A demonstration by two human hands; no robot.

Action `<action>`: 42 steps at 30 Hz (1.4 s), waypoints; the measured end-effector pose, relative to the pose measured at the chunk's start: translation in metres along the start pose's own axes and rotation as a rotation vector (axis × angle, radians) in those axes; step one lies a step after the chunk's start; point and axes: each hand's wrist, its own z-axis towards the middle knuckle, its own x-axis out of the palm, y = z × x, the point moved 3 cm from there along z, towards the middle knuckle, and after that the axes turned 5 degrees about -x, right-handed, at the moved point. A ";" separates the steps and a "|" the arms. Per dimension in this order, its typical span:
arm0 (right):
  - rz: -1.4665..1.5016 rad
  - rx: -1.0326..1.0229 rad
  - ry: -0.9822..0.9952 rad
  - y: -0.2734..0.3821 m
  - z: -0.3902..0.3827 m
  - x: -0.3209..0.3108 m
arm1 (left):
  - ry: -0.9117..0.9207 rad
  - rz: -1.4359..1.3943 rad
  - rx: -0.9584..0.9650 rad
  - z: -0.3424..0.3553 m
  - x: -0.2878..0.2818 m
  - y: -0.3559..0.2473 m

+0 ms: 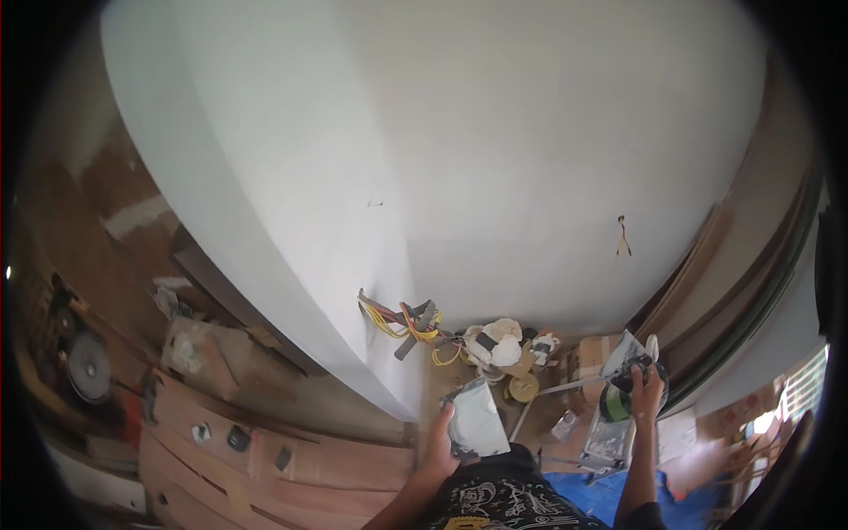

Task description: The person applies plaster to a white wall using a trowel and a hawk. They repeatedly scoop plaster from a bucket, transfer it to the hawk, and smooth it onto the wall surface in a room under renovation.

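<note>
My left hand (442, 437) grips a flat rectangular plate (477, 422) with pale white paste on it, held low in front of my body. My right hand (647, 393) holds a wide-bladed putty knife (625, 358) up on the right. Behind it are a dark round container with a green band (617, 406) and a scuffed metal platform (605, 442). A bundle of grey tubes and yellow and red wires (411, 322) pokes from the white wall (495, 177) ahead of me.
White bags (503, 340), cardboard boxes (590, 353) and a yellow round tin (521, 387) lie along the wall's foot. Wooden panels (274, 459) are on the left. Long boards (689, 274) lean at the right, above a blue sheet (574, 495). A short wire (623, 237) sticks from the wall.
</note>
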 end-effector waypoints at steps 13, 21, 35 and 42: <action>-0.113 0.051 -0.019 -0.083 -0.043 0.049 | -0.059 0.390 0.118 -0.038 -0.006 0.011; 0.793 0.222 0.059 -0.065 -0.032 0.040 | 0.007 0.205 -0.097 -0.008 -0.010 0.022; 1.316 0.317 -0.361 -0.113 -0.092 -0.072 | 0.042 0.479 -0.199 0.037 0.045 0.040; 0.242 0.227 -0.474 -0.293 -0.168 -0.090 | 0.152 0.435 -0.250 0.064 0.098 0.089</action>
